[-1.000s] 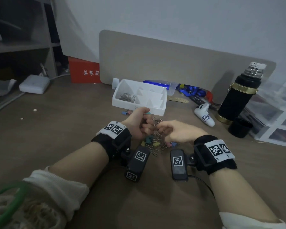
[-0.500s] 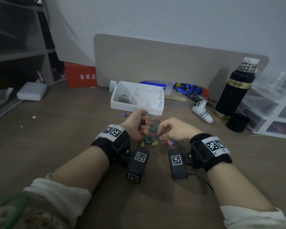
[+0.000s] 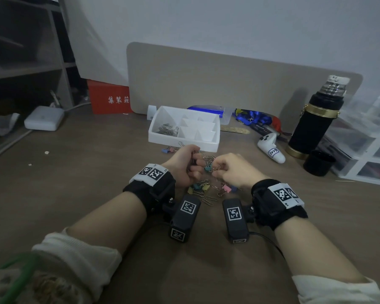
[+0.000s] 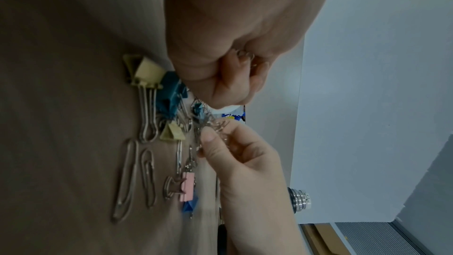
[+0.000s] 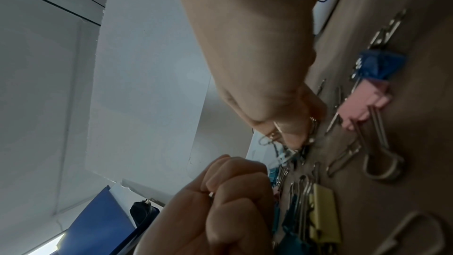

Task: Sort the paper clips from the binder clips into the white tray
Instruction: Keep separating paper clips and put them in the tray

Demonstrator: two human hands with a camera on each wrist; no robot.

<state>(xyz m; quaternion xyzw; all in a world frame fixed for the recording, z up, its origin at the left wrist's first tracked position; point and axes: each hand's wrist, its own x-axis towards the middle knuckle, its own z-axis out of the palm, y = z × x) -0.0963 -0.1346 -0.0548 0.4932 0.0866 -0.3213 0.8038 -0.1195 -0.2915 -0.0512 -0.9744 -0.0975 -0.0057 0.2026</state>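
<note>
The table (image 3: 79,194) across the lower frame looks like matt brown wood-grain laminate. The paper clips (image 4: 127,177) at lower left are bare shiny wire, and the binder clips (image 4: 147,73) have painted matt bodies with glossy metal handles. The white tray (image 3: 184,139) at centre is smooth plastic.

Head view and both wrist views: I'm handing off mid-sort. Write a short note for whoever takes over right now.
Left hand: curled in a grip on a few paper clips.
Right hand: pinching tangled paper clips out of the pile on the table, between the two hands.
White tray: behind the hands; its left compartment holds paper clips, the other compartments look empty.
Done: some paper clips are in the tray.
Left: drop in what both hands hold, then clear the loose paper clips. Yellow, teal, pink and blue binder clips lie unsorted on the table, plus a few near the tray's front left corner.
</note>
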